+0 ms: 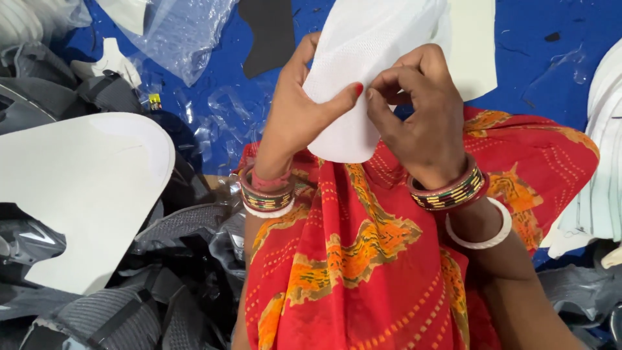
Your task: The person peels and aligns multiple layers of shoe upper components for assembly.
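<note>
A white textured fabric piece [366, 48], rounded at its lower end, is held up in front of me over my red and orange patterned lap cloth [350, 259]. My left hand [295, 113] grips its left edge, thumb pressed on the front. My right hand [424, 116] pinches the piece near its middle with thumb and fingertips. Both wrists wear coloured and white bangles.
A large white cut sheet [78, 188] lies at the left over grey mesh and black strap pieces [162, 279]. Clear plastic wrap [181, 32] and a dark cut piece [269, 32] lie on the blue floor [538, 58]. Stacked white pieces [602, 162] sit at the right.
</note>
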